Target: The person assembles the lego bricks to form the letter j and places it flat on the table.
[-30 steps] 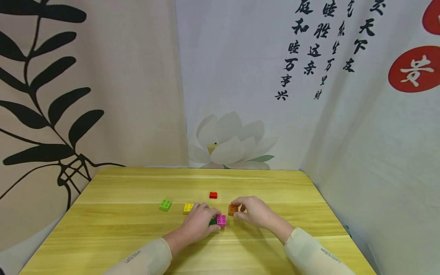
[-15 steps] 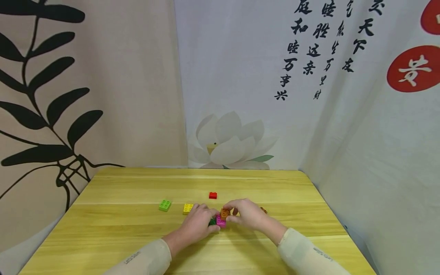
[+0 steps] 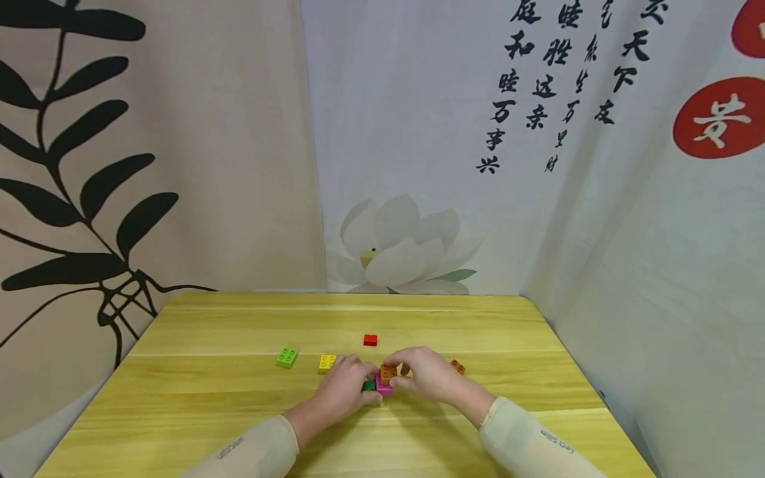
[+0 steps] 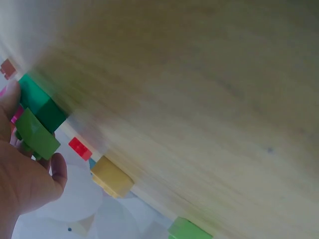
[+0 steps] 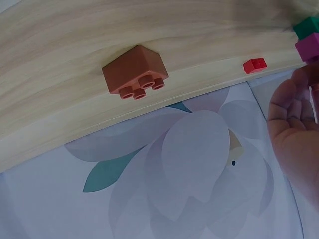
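My left hand [image 3: 345,386] grips a small stack of toy building bricks by its sides. In it are a dark green brick [image 4: 42,103], a lighter green brick [image 4: 37,133] with studs, and a magenta brick [image 3: 384,389]. Between thumb and fingers, my right hand [image 3: 425,374] pinches an orange brick [image 3: 388,374], which overlaps the top of the magenta one in the head view. The right wrist view shows the magenta brick [image 5: 308,47] against the dark green brick [image 5: 307,28]; fingers largely hide the orange brick there.
Behind the hands lies a small red brick [image 3: 370,340]. A yellow brick [image 3: 327,363] and a light green brick [image 3: 287,358] sit to the left on the wooden table [image 3: 227,411]. Beyond the right wrist is another orange-brown brick [image 3: 457,366]. A printed curtain [image 3: 406,133] hangs behind.
My right hand has carried the orange brick leftward from the table onto the magenta brick, uncovering the other orange-brown brick. The left hand has stayed around the stack.
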Motion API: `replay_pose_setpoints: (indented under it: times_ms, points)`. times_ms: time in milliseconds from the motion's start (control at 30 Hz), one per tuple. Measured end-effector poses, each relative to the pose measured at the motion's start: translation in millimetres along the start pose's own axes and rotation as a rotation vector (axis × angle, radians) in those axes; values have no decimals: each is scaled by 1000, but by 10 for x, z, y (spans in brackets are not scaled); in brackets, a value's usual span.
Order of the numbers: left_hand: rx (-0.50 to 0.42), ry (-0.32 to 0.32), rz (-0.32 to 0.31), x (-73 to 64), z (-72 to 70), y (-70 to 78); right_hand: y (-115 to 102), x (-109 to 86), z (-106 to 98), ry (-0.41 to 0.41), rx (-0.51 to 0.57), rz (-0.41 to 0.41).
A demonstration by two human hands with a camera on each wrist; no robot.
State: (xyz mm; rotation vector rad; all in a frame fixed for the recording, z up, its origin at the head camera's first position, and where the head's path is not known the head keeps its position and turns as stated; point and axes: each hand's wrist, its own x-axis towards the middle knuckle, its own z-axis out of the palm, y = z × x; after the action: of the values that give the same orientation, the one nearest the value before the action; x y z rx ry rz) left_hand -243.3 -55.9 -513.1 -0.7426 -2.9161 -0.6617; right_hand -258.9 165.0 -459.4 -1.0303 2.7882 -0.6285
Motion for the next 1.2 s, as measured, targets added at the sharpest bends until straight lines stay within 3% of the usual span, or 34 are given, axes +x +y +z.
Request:
replay_pose_setpoints:
  times_ms: [867, 1067, 1200]
  points:
    - [-18, 4, -9, -4, 5, -11, -18, 23, 43, -27, 70, -34]
    - [-15, 9, 1, -6, 17, -20, -14, 9, 69, -17, 168, 7]
    - [-10, 13, 12, -10, 22, -25, -25, -2, 149, 30, 249, 88]
